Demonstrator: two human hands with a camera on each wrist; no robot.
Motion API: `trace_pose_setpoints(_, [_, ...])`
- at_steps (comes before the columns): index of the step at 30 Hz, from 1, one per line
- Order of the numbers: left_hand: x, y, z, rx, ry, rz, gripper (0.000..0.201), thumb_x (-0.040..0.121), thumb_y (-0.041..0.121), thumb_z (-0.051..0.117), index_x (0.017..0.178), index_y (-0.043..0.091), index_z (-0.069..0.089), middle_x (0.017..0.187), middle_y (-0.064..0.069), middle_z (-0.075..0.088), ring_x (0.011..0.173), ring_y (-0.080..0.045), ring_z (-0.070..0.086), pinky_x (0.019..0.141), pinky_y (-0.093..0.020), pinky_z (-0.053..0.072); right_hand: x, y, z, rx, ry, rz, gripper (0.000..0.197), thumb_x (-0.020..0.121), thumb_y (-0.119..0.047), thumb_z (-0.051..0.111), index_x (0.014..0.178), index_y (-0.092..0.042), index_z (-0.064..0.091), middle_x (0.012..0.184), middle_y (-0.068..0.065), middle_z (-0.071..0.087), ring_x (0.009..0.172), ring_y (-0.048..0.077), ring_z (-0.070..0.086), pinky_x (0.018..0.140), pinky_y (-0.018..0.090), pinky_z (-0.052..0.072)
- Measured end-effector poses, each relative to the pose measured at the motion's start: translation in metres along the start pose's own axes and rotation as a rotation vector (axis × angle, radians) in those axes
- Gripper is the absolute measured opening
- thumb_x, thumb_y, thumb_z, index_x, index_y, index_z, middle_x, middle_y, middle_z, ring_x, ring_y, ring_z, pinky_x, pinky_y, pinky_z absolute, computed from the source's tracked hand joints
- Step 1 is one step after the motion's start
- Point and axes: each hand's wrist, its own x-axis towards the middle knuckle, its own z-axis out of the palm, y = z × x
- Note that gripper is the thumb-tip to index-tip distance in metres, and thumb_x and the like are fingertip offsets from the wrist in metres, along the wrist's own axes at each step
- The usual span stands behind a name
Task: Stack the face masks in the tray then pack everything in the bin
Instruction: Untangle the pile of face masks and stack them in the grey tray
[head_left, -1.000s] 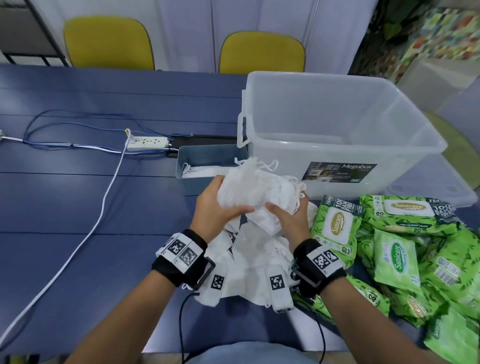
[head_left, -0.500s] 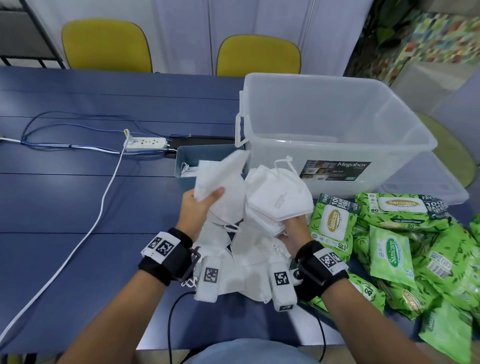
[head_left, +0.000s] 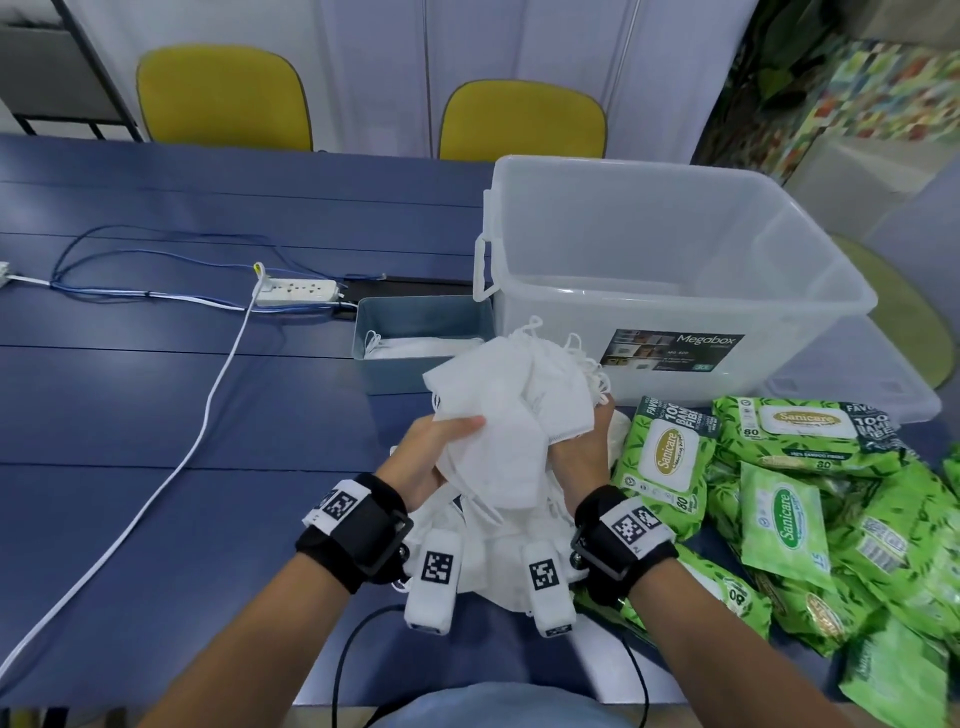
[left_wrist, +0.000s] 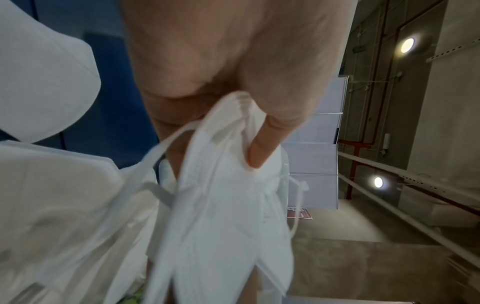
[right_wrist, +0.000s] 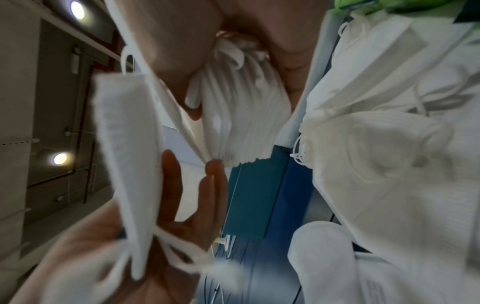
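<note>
Both hands hold a bundle of white face masks (head_left: 511, 400) above the table, just in front of the blue-grey tray (head_left: 387, 374). My left hand (head_left: 449, 434) pinches one mask (left_wrist: 221, 216) with the thumb on top and lays it against the bundle. My right hand (head_left: 584, 441) grips the fanned stack of masks (right_wrist: 241, 123) from the right side. A few masks (head_left: 415, 344) lie inside the tray. More loose masks (head_left: 493, 551) are piled on the table under my wrists. The clear bin (head_left: 810, 332) stands behind and to the right of the tray.
Several green wipes packs (head_left: 779, 467) are heaped on the right of the blue table (head_left: 156, 415). The bin's lid (head_left: 883, 384) lies behind them. A power strip (head_left: 296, 291) and a white cable (head_left: 208, 410) run along the left. Two yellow chairs (head_left: 223, 98) stand at the far edge.
Half a second ago my left hand held one mask apart from the stack; it has now brought that mask against the bundle in my right hand.
</note>
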Motion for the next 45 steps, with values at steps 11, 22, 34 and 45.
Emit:
trace_pose_setpoints(11, [0.005, 0.003, -0.001, 0.086, 0.080, -0.024, 0.029, 0.087, 0.006, 0.062, 0.115, -0.003, 0.062, 0.113, -0.016, 0.068, 0.108, -0.033, 0.064, 0.098, -0.045, 0.047, 0.003, 0.020, -0.014, 0.017, -0.057, -0.095, 0.100, 0.051, -0.032, 0.076, 0.137, -0.026, 0.027, 0.130, -0.012, 0.049, 0.116, -0.003, 0.050, 0.094, 0.013, 0.045])
trace_pose_setpoints(22, [0.004, 0.037, -0.031, 0.530, 0.029, 0.170, 0.026, 0.071, 0.018, 0.072, 0.093, 0.006, 0.070, 0.091, -0.007, 0.074, 0.081, -0.020, 0.071, 0.075, -0.027, 0.056, 0.017, 0.012, -0.033, 0.170, -0.313, 0.158, 0.092, 0.046, -0.031, 0.082, 0.132, -0.020, 0.049, 0.114, -0.003, 0.069, 0.101, 0.013, 0.067, 0.068, 0.027, 0.056])
trace_pose_setpoints(34, [0.009, 0.019, -0.018, 0.585, 0.048, 0.178, 0.014, 0.086, 0.002, 0.063, 0.086, 0.013, 0.069, 0.091, -0.007, 0.072, 0.083, -0.020, 0.067, 0.084, -0.035, 0.052, 0.013, 0.007, -0.021, 0.059, -0.338, 0.414, 0.056, 0.087, -0.064, 0.041, 0.138, -0.039, 0.040, 0.134, -0.007, 0.055, 0.120, 0.020, 0.053, 0.095, 0.052, 0.048])
trace_pose_setpoints(45, [0.011, 0.021, -0.018, 0.567, 0.067, 0.178, 0.011, 0.088, 0.005, 0.061, 0.089, 0.013, 0.068, 0.093, -0.005, 0.071, 0.085, -0.018, 0.066, 0.085, -0.033, 0.051, 0.013, 0.009, -0.023, 0.127, -0.416, 0.317, 0.081, 0.059, -0.019, 0.075, 0.132, -0.033, 0.042, 0.125, -0.002, 0.062, 0.107, 0.019, 0.062, 0.085, 0.049, 0.055])
